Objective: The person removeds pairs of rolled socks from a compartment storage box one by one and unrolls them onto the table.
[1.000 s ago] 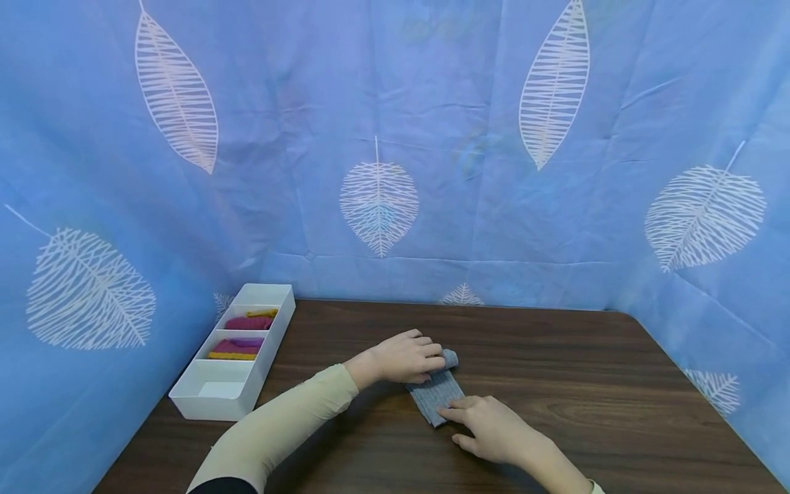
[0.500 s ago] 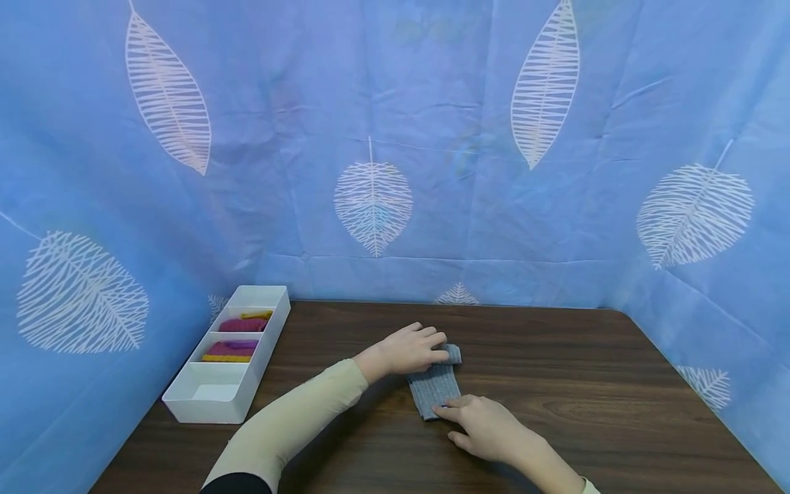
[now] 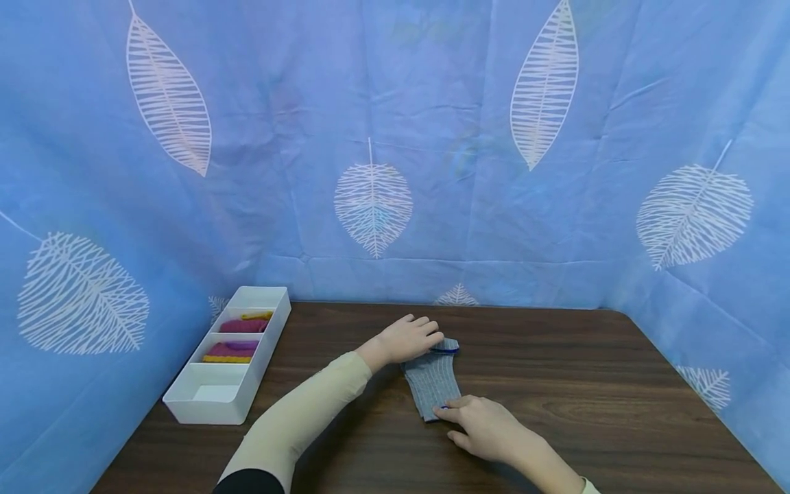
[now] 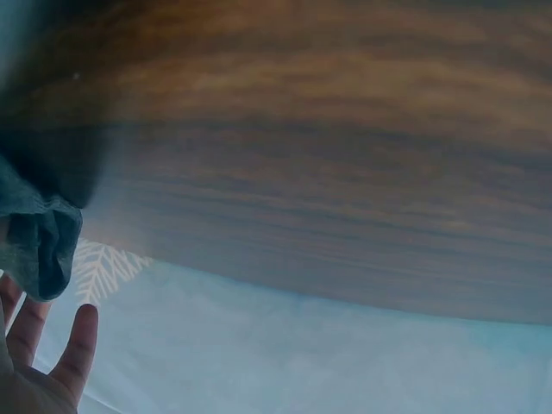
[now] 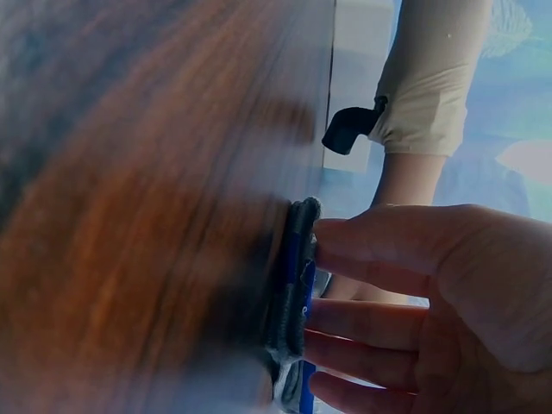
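Note:
A grey ribbed sock (image 3: 429, 384) lies lengthwise on the brown table, its far end folded over with a dark blue edge showing in the head view. At that far end my left hand (image 3: 409, 339) holds the fabric. The left wrist view shows the bunched grey cloth (image 4: 39, 246) lifted at the fingers; the thumb is hidden. My right hand (image 3: 487, 427) presses the near end with extended fingertips. In the right wrist view the sock's layered edge (image 5: 295, 285), with blue parts, lies under those fingers.
A white divided box (image 3: 231, 394) stands at the table's left. Folded maroon, yellow and purple fabric pieces (image 3: 231, 351) fill two of its compartments. A blue leaf-patterned curtain (image 3: 432, 206) hangs behind the wooden table (image 3: 555, 384).
My left hand has moved slightly away, taking the folded end with it. More of the grey sock shows flat, and a blue edge has appeared. My right hand stays at the near end.

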Motion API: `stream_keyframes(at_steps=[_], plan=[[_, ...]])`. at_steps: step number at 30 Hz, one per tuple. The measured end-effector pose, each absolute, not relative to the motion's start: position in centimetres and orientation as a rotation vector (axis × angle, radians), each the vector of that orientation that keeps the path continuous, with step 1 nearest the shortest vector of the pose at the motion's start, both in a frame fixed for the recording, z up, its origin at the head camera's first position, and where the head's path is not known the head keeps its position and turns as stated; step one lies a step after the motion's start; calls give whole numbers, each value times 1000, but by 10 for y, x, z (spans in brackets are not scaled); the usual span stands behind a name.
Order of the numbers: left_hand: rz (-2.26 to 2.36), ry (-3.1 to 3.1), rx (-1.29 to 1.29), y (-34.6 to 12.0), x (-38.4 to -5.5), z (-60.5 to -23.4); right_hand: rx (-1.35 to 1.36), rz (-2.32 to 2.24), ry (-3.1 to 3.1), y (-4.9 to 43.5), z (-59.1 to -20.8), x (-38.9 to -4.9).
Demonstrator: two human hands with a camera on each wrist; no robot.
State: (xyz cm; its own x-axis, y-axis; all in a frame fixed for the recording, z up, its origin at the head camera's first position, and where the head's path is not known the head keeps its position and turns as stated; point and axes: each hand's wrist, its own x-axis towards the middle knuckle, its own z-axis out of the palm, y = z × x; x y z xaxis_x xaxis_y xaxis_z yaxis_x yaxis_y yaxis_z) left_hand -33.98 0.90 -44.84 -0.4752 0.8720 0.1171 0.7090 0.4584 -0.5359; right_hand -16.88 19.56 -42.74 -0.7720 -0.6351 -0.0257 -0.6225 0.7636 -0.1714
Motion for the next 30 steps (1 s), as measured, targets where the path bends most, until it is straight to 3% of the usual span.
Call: stream_keyframes(at_steps=[30], plan=[[572,-2203,-1413,35,-351,-450,-1033,-208,2903,197,-428,-170]])
